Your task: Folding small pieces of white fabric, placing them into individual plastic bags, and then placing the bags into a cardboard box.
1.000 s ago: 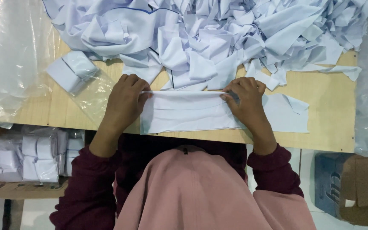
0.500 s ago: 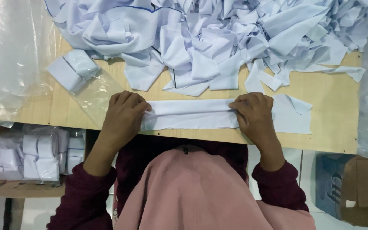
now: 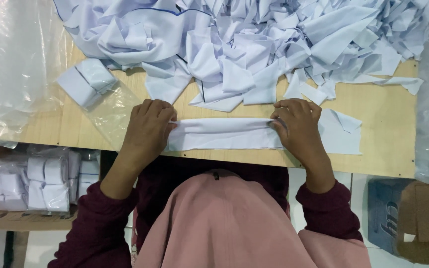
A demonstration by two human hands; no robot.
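A folded strip of white cloth (image 3: 222, 134) lies flat near the front edge of the wooden counter (image 3: 388, 134), stretched between both hands. The left hand (image 3: 148, 126) has its fingers curled shut on the left end of the strip, knuckles up. The right hand (image 3: 298, 124) pinches the right end in the same way, fingers closed on the fold. Just right of that hand, another flat white piece (image 3: 343, 136) rests on the counter, touching the strip's end. Behind the hands, a big heap of white cloth pieces (image 3: 254, 44) covers the far part of the counter. To the left, a small folded bundle (image 3: 85, 82) sits on a clear plastic bag (image 3: 107, 111), with more clear plastic sheeting (image 3: 11, 64) beside it. Below the counter's left side, wrapped white bundles (image 3: 31, 181) lie in a box.
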